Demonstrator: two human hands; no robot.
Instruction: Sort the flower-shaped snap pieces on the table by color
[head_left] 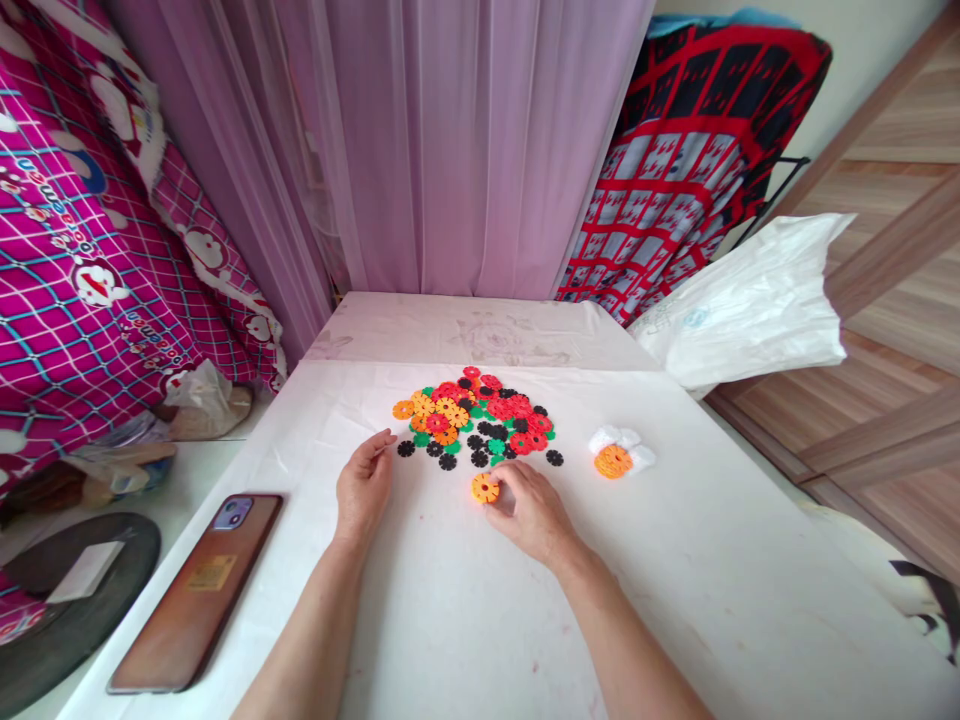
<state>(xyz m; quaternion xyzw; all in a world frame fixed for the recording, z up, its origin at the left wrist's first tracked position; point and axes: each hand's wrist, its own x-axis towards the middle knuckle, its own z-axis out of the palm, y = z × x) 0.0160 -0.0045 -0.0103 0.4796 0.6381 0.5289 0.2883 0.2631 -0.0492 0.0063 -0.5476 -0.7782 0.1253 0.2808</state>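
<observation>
Between the thumb and fingers of my right hand is an orange notched disc, held just in front of a loose pile of discs. My left hand is raised over the table at the left side of the pile, its thumb and fingertips pressed together; whether anything small is between them is hard to make out. Red discs, yellow-orange discs, black discs and green discs make up the pile. To the right, several orange discs lie together on a crumpled white piece.
A brown phone lies at the table's left edge. The white table stands against a purple curtain. A white plastic bag is at the back right, beside a red patterned cloth. A round dark stool stands at lower left.
</observation>
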